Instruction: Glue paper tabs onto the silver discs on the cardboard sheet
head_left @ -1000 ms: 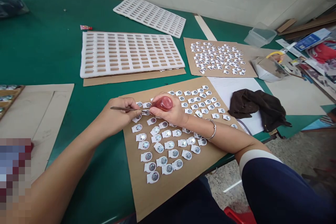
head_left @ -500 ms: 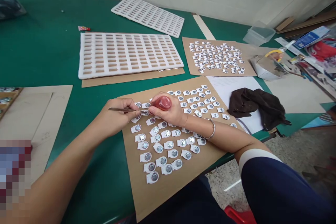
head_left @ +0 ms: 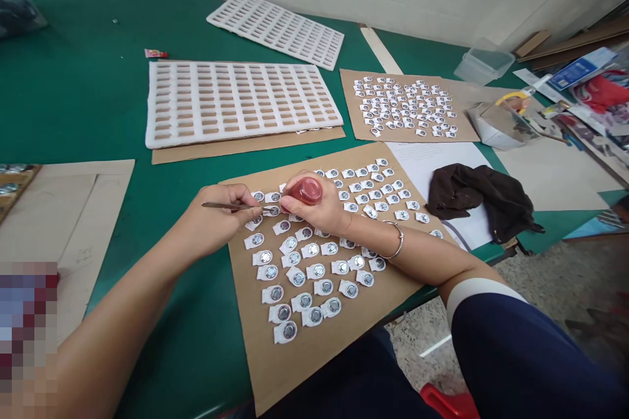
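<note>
Above a brown cardboard sheet (head_left: pixel 280 383) on a green worktop (head_left: pixel 167 340), the left hand (head_left: pixel 223 215) has its grip pinched on a thin metal tool (head_left: pixel 213 205), tip near a white tag (head_left: pixel 271 211); the right hand (head_left: pixel 324 213) grips a red bottle (head_left: pixel 309 190) just beside it.

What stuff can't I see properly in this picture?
All in the head view:
- Part of the red bottle: hidden by the right hand.
- Middle of the thin metal tool: hidden by the left hand.
- Print on the white paper: too small to read.
- Rest of the plastic bag: cut off by the left edge.
</note>
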`<control>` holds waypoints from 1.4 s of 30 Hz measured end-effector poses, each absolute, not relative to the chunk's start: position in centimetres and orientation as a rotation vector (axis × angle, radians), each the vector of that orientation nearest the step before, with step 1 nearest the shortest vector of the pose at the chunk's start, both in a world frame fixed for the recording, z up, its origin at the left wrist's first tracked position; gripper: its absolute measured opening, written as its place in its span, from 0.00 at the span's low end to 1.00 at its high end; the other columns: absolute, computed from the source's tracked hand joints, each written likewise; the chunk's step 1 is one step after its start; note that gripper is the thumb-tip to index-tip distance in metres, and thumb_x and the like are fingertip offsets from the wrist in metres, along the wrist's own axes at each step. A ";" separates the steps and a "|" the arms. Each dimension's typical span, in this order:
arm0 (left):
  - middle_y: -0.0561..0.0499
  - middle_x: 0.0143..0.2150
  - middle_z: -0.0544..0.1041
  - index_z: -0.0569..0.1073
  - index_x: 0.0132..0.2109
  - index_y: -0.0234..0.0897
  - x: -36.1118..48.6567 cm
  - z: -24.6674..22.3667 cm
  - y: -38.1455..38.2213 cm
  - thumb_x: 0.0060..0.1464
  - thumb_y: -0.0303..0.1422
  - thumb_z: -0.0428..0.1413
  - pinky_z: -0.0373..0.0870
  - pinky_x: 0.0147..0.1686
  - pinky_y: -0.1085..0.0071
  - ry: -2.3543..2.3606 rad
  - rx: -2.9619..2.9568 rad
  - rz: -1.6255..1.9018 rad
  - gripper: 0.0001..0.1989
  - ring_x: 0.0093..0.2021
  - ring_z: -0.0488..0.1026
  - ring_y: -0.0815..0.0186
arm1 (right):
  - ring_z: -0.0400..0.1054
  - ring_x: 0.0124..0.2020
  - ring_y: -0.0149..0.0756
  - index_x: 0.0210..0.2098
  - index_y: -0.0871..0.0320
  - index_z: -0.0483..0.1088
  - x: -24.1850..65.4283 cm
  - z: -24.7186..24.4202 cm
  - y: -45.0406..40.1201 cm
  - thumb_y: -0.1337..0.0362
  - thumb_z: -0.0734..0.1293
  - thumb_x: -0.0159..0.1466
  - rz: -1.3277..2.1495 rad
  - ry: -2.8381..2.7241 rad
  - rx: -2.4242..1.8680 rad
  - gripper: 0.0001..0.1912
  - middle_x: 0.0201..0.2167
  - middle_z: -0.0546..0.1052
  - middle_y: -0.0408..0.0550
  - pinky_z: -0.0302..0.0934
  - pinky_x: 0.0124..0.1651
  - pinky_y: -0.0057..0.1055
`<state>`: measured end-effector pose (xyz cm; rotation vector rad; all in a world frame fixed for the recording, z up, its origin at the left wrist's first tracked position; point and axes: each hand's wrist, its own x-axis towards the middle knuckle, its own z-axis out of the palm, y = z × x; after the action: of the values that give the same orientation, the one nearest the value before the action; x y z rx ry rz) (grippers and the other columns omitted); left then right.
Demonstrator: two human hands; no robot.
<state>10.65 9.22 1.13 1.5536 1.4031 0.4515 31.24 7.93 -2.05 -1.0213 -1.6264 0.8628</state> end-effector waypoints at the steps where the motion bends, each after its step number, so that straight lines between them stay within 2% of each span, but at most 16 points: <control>1: 0.49 0.28 0.76 0.73 0.27 0.38 10.7 1.2 9.2 0.41 0.44 0.61 0.64 0.26 0.71 1.399 1.545 0.451 0.13 0.29 0.71 0.63 | 0.71 0.35 0.34 0.31 0.55 0.69 31.2 -2.1 7.9 0.55 0.72 0.56 0.863 -1.624 -1.029 0.11 0.32 0.76 0.46 0.69 0.43 0.37; 13: 0.50 0.28 0.74 0.73 0.27 0.38 10.5 0.9 9.2 0.42 0.44 0.61 0.62 0.25 0.73 1.398 1.568 0.456 0.13 0.28 0.69 0.65 | 0.71 0.35 0.35 0.31 0.54 0.69 31.4 -2.1 8.1 0.54 0.71 0.56 0.856 -1.634 -1.071 0.12 0.33 0.76 0.45 0.69 0.43 0.37; 29: 0.50 0.28 0.76 0.73 0.28 0.37 10.4 0.9 9.2 0.41 0.44 0.62 0.65 0.26 0.72 1.380 1.546 0.462 0.15 0.29 0.72 0.63 | 0.70 0.35 0.34 0.32 0.55 0.70 31.6 -2.6 8.5 0.56 0.72 0.57 0.807 -1.635 -1.052 0.11 0.32 0.75 0.45 0.67 0.43 0.36; 42: 0.50 0.28 0.77 0.73 0.28 0.37 10.3 0.4 9.4 0.42 0.43 0.62 0.65 0.26 0.72 1.377 1.574 0.475 0.14 0.29 0.73 0.64 | 0.70 0.34 0.35 0.33 0.56 0.70 31.5 -2.4 8.4 0.54 0.71 0.57 0.811 -1.630 -1.094 0.13 0.32 0.75 0.45 0.67 0.42 0.36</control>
<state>10.30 9.40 0.40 1.5739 1.3766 0.4750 31.50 8.41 -2.37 -1.0937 -1.6299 0.8107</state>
